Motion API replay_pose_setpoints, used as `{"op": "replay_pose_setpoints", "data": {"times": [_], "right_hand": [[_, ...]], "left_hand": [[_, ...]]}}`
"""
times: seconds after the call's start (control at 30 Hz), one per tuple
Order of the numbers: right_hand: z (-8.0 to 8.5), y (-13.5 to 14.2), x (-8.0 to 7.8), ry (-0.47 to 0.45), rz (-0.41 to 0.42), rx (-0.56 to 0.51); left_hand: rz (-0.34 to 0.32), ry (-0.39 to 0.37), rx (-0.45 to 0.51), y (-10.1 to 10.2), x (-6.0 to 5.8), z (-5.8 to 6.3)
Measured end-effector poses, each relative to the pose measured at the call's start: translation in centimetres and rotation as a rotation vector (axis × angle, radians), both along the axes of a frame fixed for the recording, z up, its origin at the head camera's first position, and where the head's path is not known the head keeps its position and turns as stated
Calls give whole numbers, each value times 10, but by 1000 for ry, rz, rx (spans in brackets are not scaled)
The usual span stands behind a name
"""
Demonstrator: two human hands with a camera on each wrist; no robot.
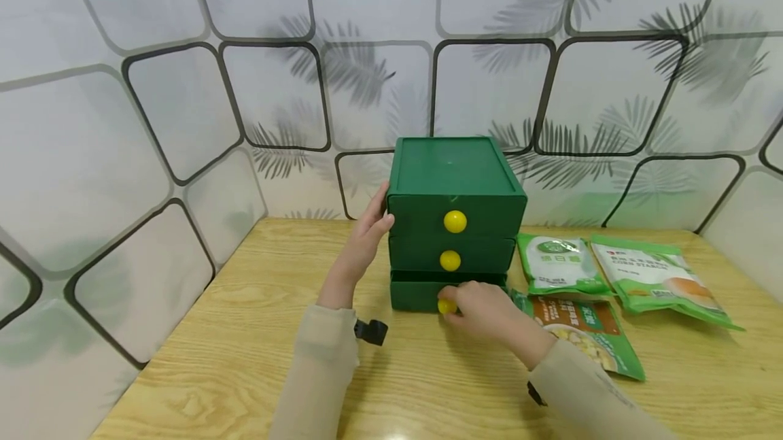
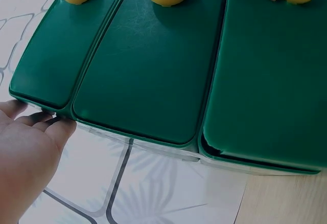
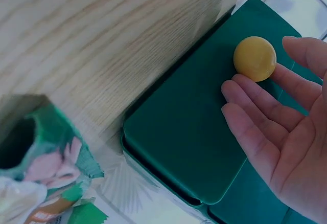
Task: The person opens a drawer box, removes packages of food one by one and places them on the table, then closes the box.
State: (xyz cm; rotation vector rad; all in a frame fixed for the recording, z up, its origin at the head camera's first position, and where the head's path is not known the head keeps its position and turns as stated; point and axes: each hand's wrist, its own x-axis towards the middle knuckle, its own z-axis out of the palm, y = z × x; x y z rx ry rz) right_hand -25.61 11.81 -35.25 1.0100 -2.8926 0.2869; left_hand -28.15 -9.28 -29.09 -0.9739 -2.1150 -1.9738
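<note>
A green three-drawer cabinet (image 1: pixel 455 168) with a round yellow knob on each drawer stands on the table. Its bottom drawer (image 1: pixel 412 295) sits slightly out, with a dark gap along its top. My right hand (image 1: pixel 489 311) is at the lowest yellow knob (image 3: pixel 254 59). The index finger hooks behind that knob; the middle fingertip lies at its edge and the thumb beside it. Against the cabinet's left side, near the top, rests my left hand (image 1: pixel 367 232), its fingers extended. The left wrist view shows those fingertips (image 2: pixel 62 127) at the side edge of the cabinet.
Right of the cabinet lie a green-and-white packet (image 1: pixel 559 264), a corn starch bag (image 1: pixel 663 277) and a brown-and-green food pouch (image 1: pixel 578 321). A patterned wall covering (image 1: pixel 379 96) rises behind the wooden table (image 1: pixel 245 331).
</note>
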Motion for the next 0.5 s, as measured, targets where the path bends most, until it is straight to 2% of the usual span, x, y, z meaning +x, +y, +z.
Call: {"op": "replay_pose_setpoints", "data": {"times": [0.33,0.5], "right_hand": [[-4,-3,-14,-36,-102,24],[-6,-3,-18,-45,-120,23]], "left_hand": [[-7,-10,19,0,-1,-1],[-6,-12,26,0,-4,-5]]}}
